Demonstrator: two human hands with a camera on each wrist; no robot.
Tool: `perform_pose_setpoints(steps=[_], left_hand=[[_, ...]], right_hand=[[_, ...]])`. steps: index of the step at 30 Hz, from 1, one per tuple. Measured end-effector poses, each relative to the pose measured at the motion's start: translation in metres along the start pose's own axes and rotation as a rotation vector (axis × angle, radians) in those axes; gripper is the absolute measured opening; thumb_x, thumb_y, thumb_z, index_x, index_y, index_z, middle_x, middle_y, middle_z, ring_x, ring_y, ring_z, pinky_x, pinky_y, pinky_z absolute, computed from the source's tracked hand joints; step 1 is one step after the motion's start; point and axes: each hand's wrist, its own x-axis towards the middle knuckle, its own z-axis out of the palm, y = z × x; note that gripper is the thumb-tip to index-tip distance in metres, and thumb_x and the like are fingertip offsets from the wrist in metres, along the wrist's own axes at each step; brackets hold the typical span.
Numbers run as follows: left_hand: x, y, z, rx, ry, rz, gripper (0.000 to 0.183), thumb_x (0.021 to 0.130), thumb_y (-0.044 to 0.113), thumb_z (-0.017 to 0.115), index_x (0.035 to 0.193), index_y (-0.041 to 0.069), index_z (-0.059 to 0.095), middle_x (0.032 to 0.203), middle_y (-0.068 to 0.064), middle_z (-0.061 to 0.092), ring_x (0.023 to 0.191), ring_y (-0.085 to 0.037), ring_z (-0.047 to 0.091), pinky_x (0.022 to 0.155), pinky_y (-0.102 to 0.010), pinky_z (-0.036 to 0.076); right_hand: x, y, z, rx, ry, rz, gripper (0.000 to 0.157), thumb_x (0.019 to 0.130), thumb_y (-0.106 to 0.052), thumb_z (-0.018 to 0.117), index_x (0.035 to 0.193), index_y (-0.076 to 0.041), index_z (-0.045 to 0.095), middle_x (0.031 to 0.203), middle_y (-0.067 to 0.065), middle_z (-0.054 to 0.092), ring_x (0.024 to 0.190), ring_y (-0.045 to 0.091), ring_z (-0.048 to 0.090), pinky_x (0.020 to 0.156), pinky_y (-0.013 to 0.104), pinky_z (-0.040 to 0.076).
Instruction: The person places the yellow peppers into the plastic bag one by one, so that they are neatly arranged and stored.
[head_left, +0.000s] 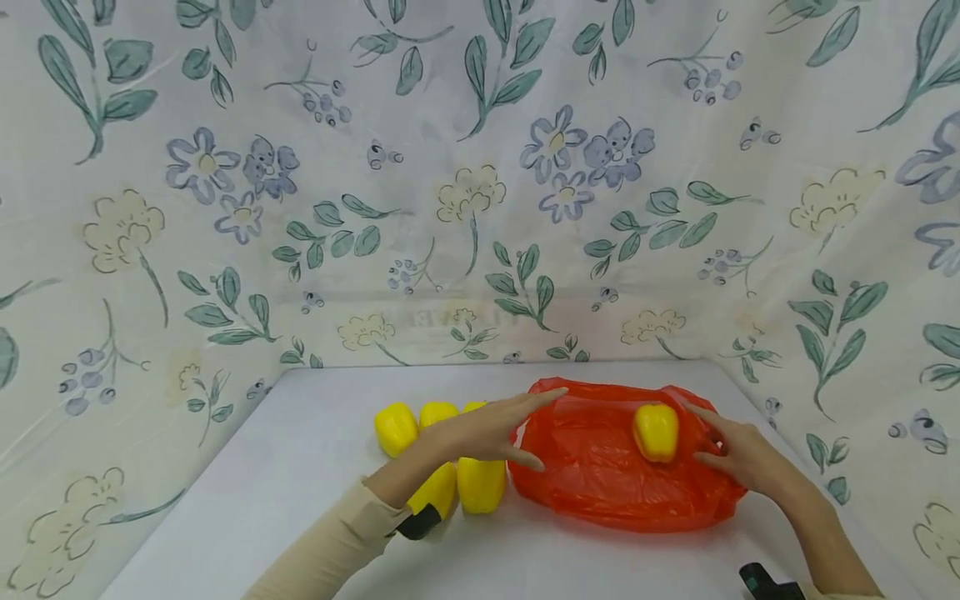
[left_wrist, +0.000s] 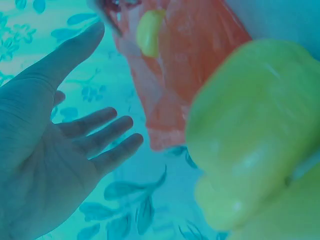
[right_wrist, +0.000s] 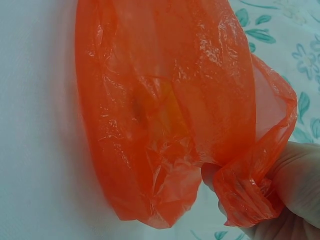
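Note:
A red plastic bag point(head_left: 600, 492) lies spread on the white table. A yellow bell pepper point(head_left: 656, 433) lies against the red plastic near the bag's right end; its colour shows dimly through the film in the right wrist view. My right hand point(head_left: 750, 457) grips the bag's right edge, the crumpled film pinched between thumb point(right_wrist: 302, 177) and fingers. Over the bag's left side, my left hand point(head_left: 480, 429) is held with fingers extended and nothing in its grasp. Beneath and beside the left forearm sit several more yellow bell peppers point(head_left: 480, 485), partly hidden by it.
The white table point(head_left: 270, 483) runs back to a floral curtain point(head_left: 465, 250) that also hangs along both sides. Black straps point(head_left: 422, 522) are worn at the wrists, over beige sleeves. One pepper point(left_wrist: 255, 130) looms close in the left wrist view.

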Motion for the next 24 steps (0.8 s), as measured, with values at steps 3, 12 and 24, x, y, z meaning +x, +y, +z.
perform_pose_setpoints(steps=[3, 12, 24], left_hand=[[-0.024, -0.013, -0.004, -0.046, 0.056, -0.042, 0.098, 0.082, 0.045, 0.076, 0.153, 0.049, 0.009, 0.16, 0.007, 0.031, 0.141, -0.023, 0.041, 0.104, -0.048, 0.049], [-0.091, -0.045, -0.004, -0.12, 0.16, -0.142, 0.096, 0.083, 0.04, 0.077, 0.152, 0.049, 0.011, 0.159, 0.007, 0.032, 0.139, -0.026, 0.043, 0.11, -0.055, 0.042], [-0.133, -0.065, 0.003, -0.119, 0.187, -0.22, 0.085, 0.08, 0.044, 0.078, 0.151, 0.027, 0.035, 0.156, -0.004, 0.039, 0.141, -0.031, 0.04, 0.11, -0.059, 0.038]], right_hand=[[-0.001, 0.002, 0.0, 0.001, 0.002, 0.008, 0.078, 0.086, -0.014, 0.073, 0.151, -0.005, 0.032, 0.114, 0.026, 0.064, 0.071, 0.015, 0.061, 0.059, 0.025, 0.058], [0.0, 0.004, 0.0, 0.002, 0.006, 0.028, 0.078, 0.086, -0.015, 0.074, 0.152, -0.007, 0.031, 0.109, 0.022, 0.065, 0.068, 0.015, 0.06, 0.055, 0.025, 0.057], [-0.001, 0.001, 0.001, -0.008, -0.001, 0.049, 0.08, 0.086, -0.014, 0.073, 0.153, -0.012, 0.03, 0.112, 0.023, 0.062, 0.069, 0.016, 0.059, 0.055, 0.025, 0.057]])
